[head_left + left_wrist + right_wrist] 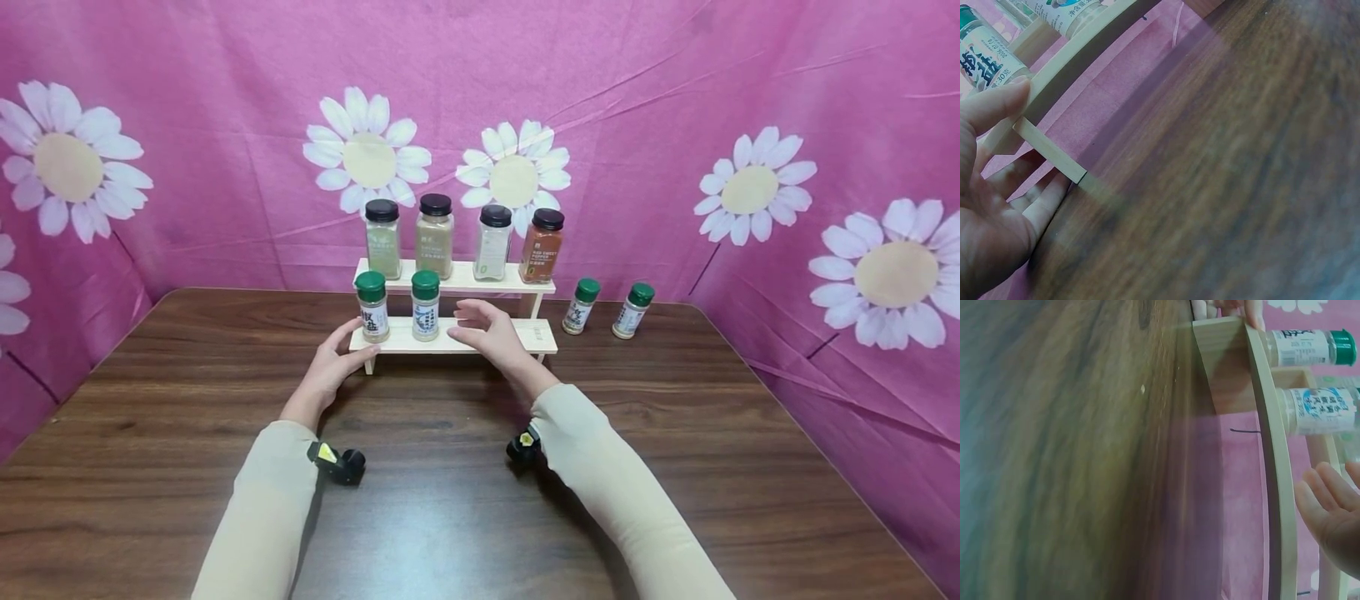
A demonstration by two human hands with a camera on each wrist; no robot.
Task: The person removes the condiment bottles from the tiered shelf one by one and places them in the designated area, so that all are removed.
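A two-tier wooden spice rack stands on the table. My left hand holds the left end of its lower tier; in the left wrist view the thumb lies on the board's edge and the other fingers reach round below it. On that tier stand two green-capped shakers, one at the left end and one to its right. My right hand hovers over the lower tier, right of the second shaker and apart from it, fingers loosely bent, holding nothing.
Several black-capped spice jars line the upper tier, a red one at the right end. Two more green-capped shakers, one nearer and one farther right, stand on the table beside the rack. A pink flowered cloth hangs behind.
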